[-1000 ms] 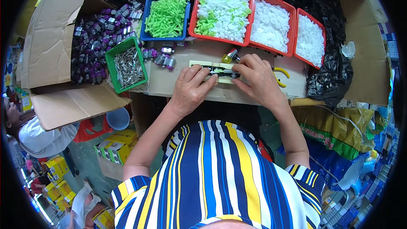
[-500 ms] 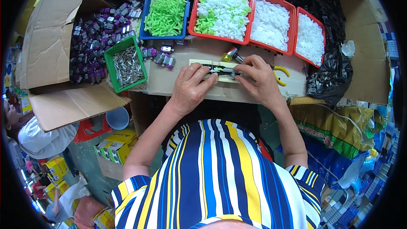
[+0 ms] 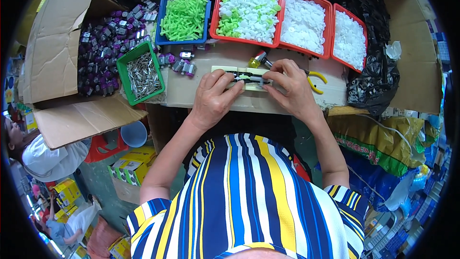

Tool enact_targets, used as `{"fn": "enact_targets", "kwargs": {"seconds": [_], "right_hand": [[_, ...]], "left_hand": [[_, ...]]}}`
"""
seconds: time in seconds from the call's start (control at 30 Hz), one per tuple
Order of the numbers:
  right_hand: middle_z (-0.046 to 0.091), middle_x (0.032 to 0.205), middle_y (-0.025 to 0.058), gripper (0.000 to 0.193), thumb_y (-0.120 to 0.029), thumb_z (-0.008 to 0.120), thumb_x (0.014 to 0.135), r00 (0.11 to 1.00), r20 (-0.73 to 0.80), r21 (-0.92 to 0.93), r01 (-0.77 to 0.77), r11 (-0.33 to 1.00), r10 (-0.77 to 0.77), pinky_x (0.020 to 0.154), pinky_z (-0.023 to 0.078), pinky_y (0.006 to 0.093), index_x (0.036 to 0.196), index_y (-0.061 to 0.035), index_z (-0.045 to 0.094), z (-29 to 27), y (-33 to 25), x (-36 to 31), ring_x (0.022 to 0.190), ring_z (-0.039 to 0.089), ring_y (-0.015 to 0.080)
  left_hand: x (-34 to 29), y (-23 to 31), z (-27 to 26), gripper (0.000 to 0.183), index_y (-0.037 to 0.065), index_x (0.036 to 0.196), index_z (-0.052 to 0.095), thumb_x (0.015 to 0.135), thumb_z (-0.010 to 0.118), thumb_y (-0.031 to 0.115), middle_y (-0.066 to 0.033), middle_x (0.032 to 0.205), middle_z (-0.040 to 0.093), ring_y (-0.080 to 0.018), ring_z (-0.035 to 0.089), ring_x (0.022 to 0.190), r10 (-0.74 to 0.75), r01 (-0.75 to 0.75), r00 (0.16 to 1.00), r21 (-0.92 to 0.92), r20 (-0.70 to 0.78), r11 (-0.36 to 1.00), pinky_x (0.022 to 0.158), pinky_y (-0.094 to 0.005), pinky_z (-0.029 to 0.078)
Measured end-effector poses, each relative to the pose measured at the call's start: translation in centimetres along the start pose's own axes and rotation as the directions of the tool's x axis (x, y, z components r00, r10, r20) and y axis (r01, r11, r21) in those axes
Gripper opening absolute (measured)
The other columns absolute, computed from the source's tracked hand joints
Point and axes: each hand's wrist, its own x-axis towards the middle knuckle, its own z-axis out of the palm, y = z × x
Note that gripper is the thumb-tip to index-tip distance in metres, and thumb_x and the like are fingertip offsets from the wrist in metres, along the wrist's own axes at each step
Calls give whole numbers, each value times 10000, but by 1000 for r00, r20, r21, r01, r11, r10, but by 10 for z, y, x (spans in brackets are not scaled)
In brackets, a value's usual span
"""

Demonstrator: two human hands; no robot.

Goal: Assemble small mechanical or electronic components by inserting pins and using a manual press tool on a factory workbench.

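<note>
A narrow black plastic part point(image 3: 249, 81) with small light green and grey pieces in it lies in a cream-coloured block point(image 3: 249, 88) near the table's front edge. My left hand point(image 3: 214, 100) grips the left end of the black part, thumb and forefinger closed on it. At the right end my right hand point(image 3: 293, 88) has its thumb and fingers pinched on the same part. The fingertips hide some of both ends. Just behind lies a tool with a yellow clear handle point(image 3: 254, 62), and yellow-handled pliers point(image 3: 316, 82) sit beside my right hand.
A blue tray of green pieces point(image 3: 185, 17), red trays of white and green pieces point(image 3: 249, 13) and a green tray of metal pins point(image 3: 141, 76) line the back and left. Small motors point(image 3: 110, 43) fill a cardboard box point(image 3: 55, 43). A black bag point(image 3: 373, 84) stands at right.
Both hands stay at the block, with the right fingers shifted slightly along the black part. The whole view has moved a little.
</note>
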Motion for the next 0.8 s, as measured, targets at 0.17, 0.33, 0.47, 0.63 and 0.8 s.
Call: {"fn": "enact_targets", "kwargs": {"seconds": [0.17, 0.33, 0.47, 0.63, 0.8], "right_hand": [[583, 1032, 111, 291, -85, 775, 738, 999, -25, -46, 28, 999, -29, 787, 473, 387, 1006, -42, 669, -1, -7, 2, 960, 585, 276], [584, 1034, 112, 297, -75, 772, 722, 999, -37, -25, 23, 999, -24, 792, 470, 395, 996, -40, 663, 4, -10, 2, 943, 579, 279], [582, 1029, 114, 295, -78, 776, 716, 999, -45, -58, 10, 998, -13, 782, 472, 395, 984, -35, 659, 7, -10, 1, 940, 571, 282], [580, 1027, 118, 293, -94, 776, 727, 999, -34, -13, -23, 1000, 23, 795, 471, 394, 987, -26, 659, 5, -8, 0, 954, 568, 291], [580, 1030, 122, 284, -108, 777, 742, 995, -14, 126, -94, 988, 97, 826, 469, 385, 988, -17, 669, 4, -6, -3, 977, 565, 289]], "left_hand": [[-1, 0, 0, 243, 73, 983, 722, 752, 759, 138, -74, 989, 628, -265, 579, 992, -7, 7, 1000, 5, -5, 1000, 838, -395, 464], [-1, 0, 1, 234, 72, 975, 724, 754, 761, 139, -72, 986, 628, -261, 580, 990, -4, 5, 1000, 2, -14, 1000, 835, -393, 465], [-2, 0, 1, 229, 73, 974, 724, 757, 759, 137, -72, 983, 627, -260, 582, 985, -9, 9, 1000, -1, -15, 1000, 830, -392, 464], [-2, 0, 2, 226, 71, 973, 722, 758, 755, 132, -73, 970, 626, -261, 583, 982, -7, 7, 1000, -5, -24, 1000, 827, -392, 464], [-1, 0, 1, 221, 75, 967, 722, 753, 753, 122, -71, 957, 622, -263, 582, 980, -23, 22, 1000, -20, -15, 1000, 828, -393, 464]]}}
